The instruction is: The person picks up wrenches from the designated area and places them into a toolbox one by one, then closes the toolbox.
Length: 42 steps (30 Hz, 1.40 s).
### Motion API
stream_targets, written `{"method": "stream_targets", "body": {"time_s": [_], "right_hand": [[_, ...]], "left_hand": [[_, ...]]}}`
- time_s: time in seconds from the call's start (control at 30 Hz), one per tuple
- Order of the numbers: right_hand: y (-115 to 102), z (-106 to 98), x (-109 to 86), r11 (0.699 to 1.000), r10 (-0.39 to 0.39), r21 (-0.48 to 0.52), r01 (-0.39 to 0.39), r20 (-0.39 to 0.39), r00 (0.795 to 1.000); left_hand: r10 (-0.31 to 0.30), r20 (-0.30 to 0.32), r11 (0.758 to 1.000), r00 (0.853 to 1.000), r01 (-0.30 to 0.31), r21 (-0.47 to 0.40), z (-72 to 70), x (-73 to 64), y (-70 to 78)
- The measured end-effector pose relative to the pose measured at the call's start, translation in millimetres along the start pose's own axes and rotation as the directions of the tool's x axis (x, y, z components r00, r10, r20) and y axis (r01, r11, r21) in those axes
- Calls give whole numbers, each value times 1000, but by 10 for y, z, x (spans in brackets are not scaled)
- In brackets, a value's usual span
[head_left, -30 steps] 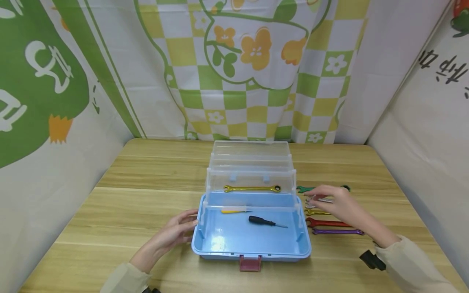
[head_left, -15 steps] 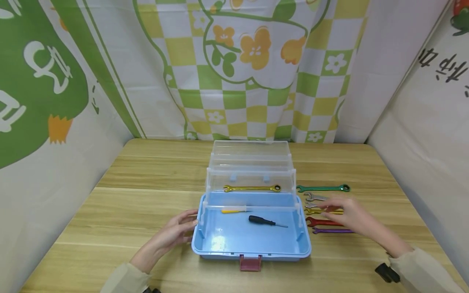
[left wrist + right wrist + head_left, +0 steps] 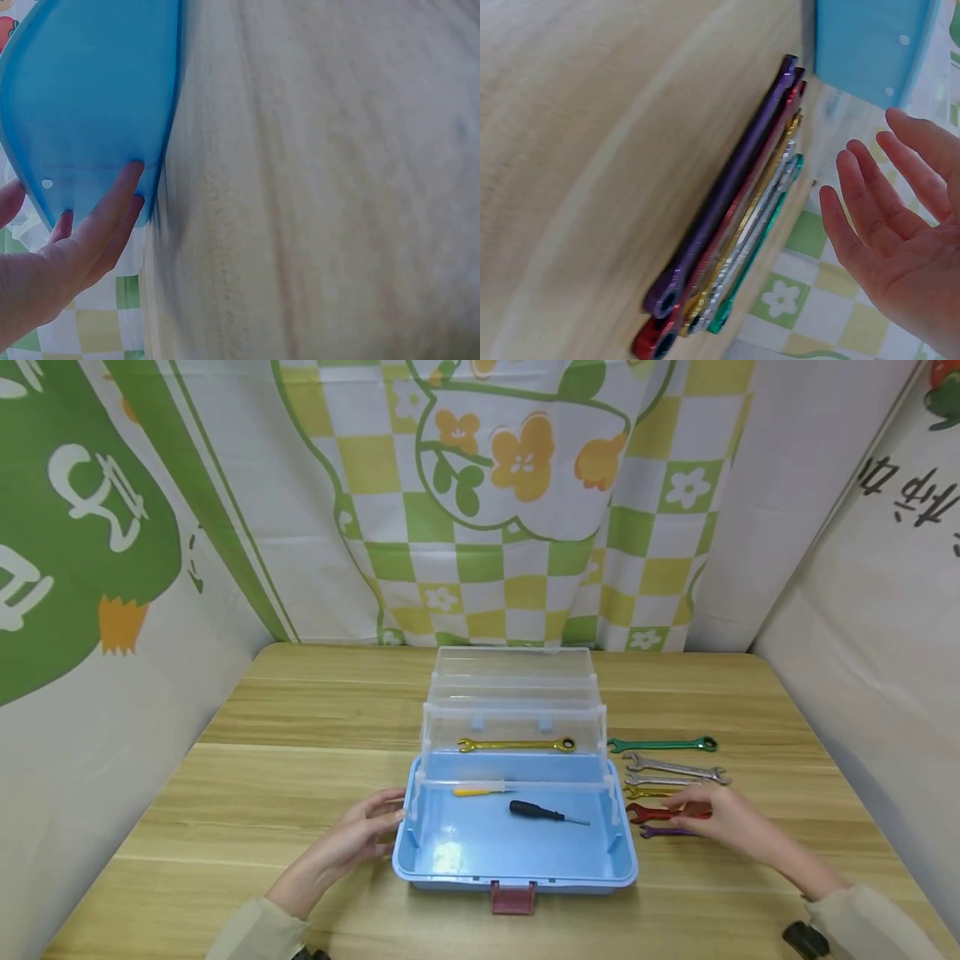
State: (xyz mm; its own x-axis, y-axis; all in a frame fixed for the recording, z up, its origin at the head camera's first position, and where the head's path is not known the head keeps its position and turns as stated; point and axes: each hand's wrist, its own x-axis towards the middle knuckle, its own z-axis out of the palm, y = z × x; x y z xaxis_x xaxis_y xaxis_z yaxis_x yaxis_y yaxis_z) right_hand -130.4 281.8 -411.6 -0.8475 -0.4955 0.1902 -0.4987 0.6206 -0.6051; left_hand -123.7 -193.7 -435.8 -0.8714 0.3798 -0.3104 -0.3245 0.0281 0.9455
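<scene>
My left hand (image 3: 358,833) rests its fairly straight fingers on the side wall of a blue toolbox (image 3: 517,884), its thumb close to the rim. In the left wrist view those fingers (image 3: 112,214) lie along the blue wall. Over to the right, my right hand (image 3: 723,820) hovers above the red wrench (image 3: 647,814) and covers parts of the row. The right wrist view has the hand (image 3: 900,217) with its fingers spread, holding nothing. Beside the red wrench lie a purple wrench (image 3: 660,832), a gold wrench (image 3: 647,792), two silver wrenches (image 3: 675,767) and a green wrench (image 3: 663,745).
Inside the toolbox are a black screwdriver (image 3: 536,811) and a yellow-handled screwdriver (image 3: 474,792). Another gold wrench (image 3: 517,745) lies in the raised clear tray (image 3: 517,693). A maroon latch (image 3: 513,898) hangs at the front. Curtains (image 3: 502,568) surround the wooden table (image 3: 300,735).
My right hand has moved toward me, from the silver wrenches across the gold one to the red one, uncovering the green and silver wrenches. The left hand stays at the toolbox.
</scene>
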Motion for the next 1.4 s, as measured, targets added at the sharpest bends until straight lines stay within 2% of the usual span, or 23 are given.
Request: {"method": "stream_targets", "body": {"time_s": [0.2,0.6,1.13,1.4], "right_hand": [[70,31,-54,994,96,-59,-92,79,992],[225,100,-87,994,91,-68,-82,146,985],[321,158,-132,986,119,-134,-100,136,984],[303,192,-153,979,107,-183,-90,85,991]], "left_hand": [[4,4,1000,1000,-4,-8,2,1,3],[9,18,1000,1000,-8,-15,1,0,9],[9,24,1000,1000,-9,-6,-6,-17,14],[-3,16,1000,1000,4,-11,0,-10,13]]}}
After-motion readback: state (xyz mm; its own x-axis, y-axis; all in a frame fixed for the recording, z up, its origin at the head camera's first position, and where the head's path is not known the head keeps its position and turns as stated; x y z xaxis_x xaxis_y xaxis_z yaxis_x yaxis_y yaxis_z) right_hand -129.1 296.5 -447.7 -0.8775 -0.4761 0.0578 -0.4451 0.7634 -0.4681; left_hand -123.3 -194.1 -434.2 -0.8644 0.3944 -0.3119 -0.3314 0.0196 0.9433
